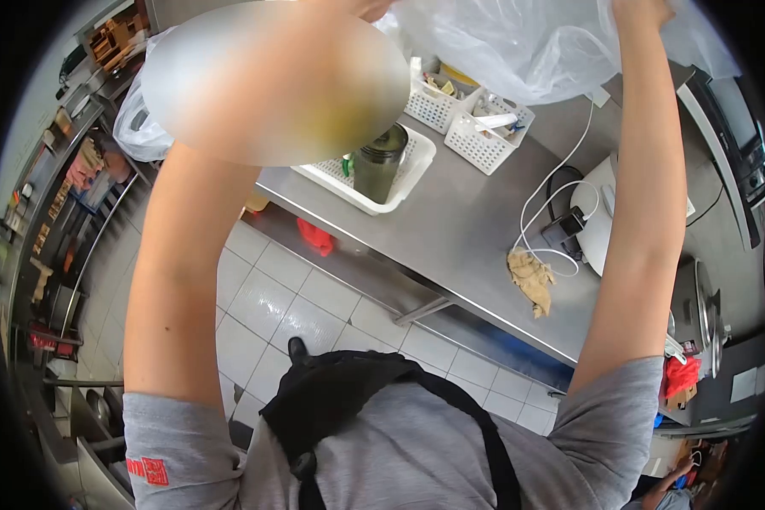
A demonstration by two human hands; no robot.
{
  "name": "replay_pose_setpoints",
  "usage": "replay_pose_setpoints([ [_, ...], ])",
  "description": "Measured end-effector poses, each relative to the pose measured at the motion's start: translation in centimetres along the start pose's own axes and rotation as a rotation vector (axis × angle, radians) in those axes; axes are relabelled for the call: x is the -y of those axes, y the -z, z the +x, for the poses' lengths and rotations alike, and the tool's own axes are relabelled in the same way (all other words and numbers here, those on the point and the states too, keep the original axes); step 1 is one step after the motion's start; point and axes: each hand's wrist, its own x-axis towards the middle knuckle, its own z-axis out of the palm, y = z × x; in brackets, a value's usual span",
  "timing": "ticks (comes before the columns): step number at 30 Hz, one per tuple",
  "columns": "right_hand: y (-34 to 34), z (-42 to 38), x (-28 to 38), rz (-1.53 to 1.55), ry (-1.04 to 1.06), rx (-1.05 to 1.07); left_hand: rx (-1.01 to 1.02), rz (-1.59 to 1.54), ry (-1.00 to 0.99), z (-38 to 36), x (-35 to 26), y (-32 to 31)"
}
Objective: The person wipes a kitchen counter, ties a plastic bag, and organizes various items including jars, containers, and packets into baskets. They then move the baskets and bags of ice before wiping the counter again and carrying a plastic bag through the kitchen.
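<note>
A clear plastic bag (527,51) is spread wide between my raised hands at the top of the view. My right hand (644,10) is closed on its right part, with the fingertips cut off by the frame edge. At the bag's left side, my left hand (372,7) grips it; only a bit of this hand shows beside a blurred patch. Below the bag, a dark green lidded container (378,166) stands in a white plastic tray (416,170). Two white perforated baskets (476,149) with small items sit behind the tray.
The steel counter (450,229) carries a crumpled tan cloth (531,280), a white cable (527,212) and a black plug adapter (563,225). A white rounded appliance (599,200) stands at right. Loaded shelves (59,221) line the left. Part of another person (667,493) shows at lower right.
</note>
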Motion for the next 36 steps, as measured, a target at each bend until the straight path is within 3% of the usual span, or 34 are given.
replay_pose_setpoints([
  [3, -4.2, 0.3, 1.3, 0.146, -0.073, 0.057, -0.371, 0.459, 0.174, -4.2, 0.4, 1.5],
  [5, -7.8, 0.3, 1.6, 0.238, -0.137, 0.12, -0.296, -0.531, 0.691, -6.7, -2.0, 3.2],
  [7, -12.2, 0.0, 1.7, 0.328, -0.21, 0.21, -0.059, -1.026, 0.329, -8.2, 0.3, 7.6],
  [9, -17.0, -0.3, 1.9, 0.407, -0.285, 0.309, -0.539, -1.212, 0.242, -8.2, 1.6, 11.2],
  [12, -23.3, 0.1, 2.5, 0.446, -0.383, 0.464, -0.782, -0.495, 0.465, -9.9, 2.2, 16.1],
  [13, -25.0, 0.7, 2.9, 0.4, -0.399, 0.512, -0.812, -0.46, 0.472, -10.1, 3.5, 17.3],
  [16, -28.2, 5.9, 9.1, -0.476, -0.255, 0.638, -0.909, -0.446, 0.442, -11.1, 7.4, 22.6],
  [17, -28.4, 5.6, 14.0, -0.827, -0.161, 0.495, -0.956, -0.517, 0.404, -11.3, 7.9, 24.2],
  [19, -30.0, 7.4, 11.5, -0.695, 0.547, 0.23, -0.937, -0.533, 0.372, -11.5, 9.5, 26.4],
  [22, -36.3, 7.5, 8.0, -0.157, 0.479, 0.391, -0.73, -0.341, 0.399, -12.6, 11.4, 28.3],
  [24, -39.6, 7.2, 8.4, -0.154, 0.119, 0.478, -0.674, -0.487, 0.379, -13.8, 12.6, 30.4],
  [26, -42.0, 10.8, 4.3, -0.162, 0.202, 0.332, -0.611, -0.637, 0.454, -15.7, 13.2, 33.3],
  [28, -42.2, 14.2, 1.1, -0.015, 0.21, 0.138, -0.509, -0.168, 0.681, -17.7, 14.5, 38.0],
  [30, -41.3, 18.0, -2.0, 0.203, 0.237, -0.075, -0.341, 0.696, 0.469, -21.9, 20.1, 44.2],
  [31, -41.4, 19.5, -3.8, 0.273, 0.283, -0.173, -0.333, 1.103, 0.545, -25.0, 22.7, 46.9],
  [32, -42.7, 20.0, -5.1, 0.29, 0.248, -0.3, -0.31, 1.413, 0.774, -27.8, 23.5, 49.4],
  [34, -46.0, 19.4, -9.3, 0.3, 0.163, -0.557, -0.547, 1.518, 1.015, -32.9, 24.1, 53.5],
  [35, -48.7, 18.1, -12.9, -0.029, 0.062, -0.463, -0.651, 1.488, 1.276, -33.5, 22.5, 54.1],
  [36, -52.3, 16.6, -14.0, -0.101, 0.067, -0.464, -0.695, 1.449, 1.415, -35.9, 23.5, 54.9],
])
